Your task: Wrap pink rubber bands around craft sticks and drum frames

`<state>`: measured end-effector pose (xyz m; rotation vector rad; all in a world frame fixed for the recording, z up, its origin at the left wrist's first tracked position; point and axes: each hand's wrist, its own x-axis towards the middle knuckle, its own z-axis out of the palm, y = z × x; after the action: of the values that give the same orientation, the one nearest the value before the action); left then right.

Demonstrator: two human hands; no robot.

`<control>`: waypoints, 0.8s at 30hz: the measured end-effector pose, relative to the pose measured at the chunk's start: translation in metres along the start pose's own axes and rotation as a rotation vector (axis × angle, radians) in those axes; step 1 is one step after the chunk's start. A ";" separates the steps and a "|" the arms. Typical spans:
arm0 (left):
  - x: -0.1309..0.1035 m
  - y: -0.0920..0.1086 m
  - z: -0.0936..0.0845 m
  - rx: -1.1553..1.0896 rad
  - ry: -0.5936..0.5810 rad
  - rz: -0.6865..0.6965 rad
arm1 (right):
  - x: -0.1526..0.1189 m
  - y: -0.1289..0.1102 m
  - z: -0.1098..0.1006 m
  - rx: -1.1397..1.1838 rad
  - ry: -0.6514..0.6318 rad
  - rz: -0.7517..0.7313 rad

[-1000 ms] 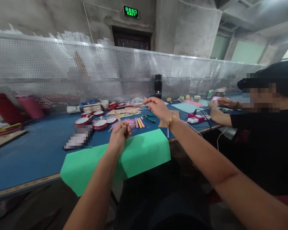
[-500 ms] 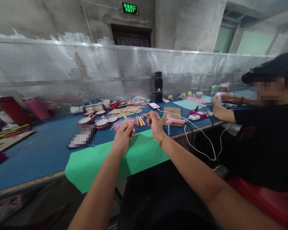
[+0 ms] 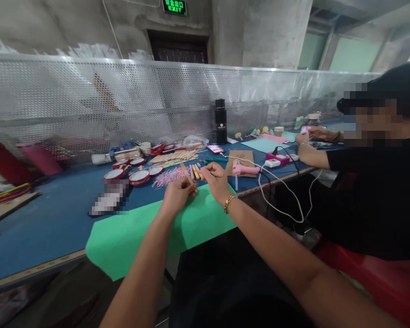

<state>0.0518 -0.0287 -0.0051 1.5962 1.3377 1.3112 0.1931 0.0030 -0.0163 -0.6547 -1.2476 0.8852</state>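
Note:
A flat wooden stick [image 3: 185, 171] stands up from between the fingers of my left hand [image 3: 178, 193], which is closed on it above the green sheet [image 3: 133, 232]. Close by on the right, my right hand [image 3: 218, 182] has thumb and fingertips pinched together; whatever they hold is too small to name. Beyond the hands lie pink and purple paper shreds [image 3: 171, 177] and several pastel sticks. The green sheet hangs over the table's front edge.
A pink glue gun [image 3: 245, 169] rests on brown card [image 3: 241, 157] with cables beside it. Round red-rimmed tins [image 3: 139, 176], wooden sticks [image 3: 176, 157] and a black bottle [image 3: 220, 122] stand behind. At the right, a person [image 3: 379, 182] works with both hands.
The view has shifted slightly, moving the scene a little to the left. My left hand has turned a little and sits nearer my right hand, still with the stick.

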 end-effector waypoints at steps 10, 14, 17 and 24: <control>0.009 -0.011 0.002 0.057 -0.077 0.023 | -0.006 -0.004 -0.004 -0.050 -0.019 -0.005; 0.015 -0.013 -0.001 0.172 -0.072 -0.023 | -0.010 -0.006 -0.008 -0.133 -0.015 -0.056; 0.016 -0.013 -0.003 0.173 -0.097 -0.022 | -0.012 -0.007 -0.010 -0.280 -0.009 -0.149; 0.013 -0.013 -0.003 0.171 -0.095 0.022 | -0.014 0.000 -0.008 -0.458 -0.056 -0.295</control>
<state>0.0449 -0.0132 -0.0124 1.7704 1.4082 1.1440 0.2002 -0.0087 -0.0253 -0.7822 -1.5685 0.3752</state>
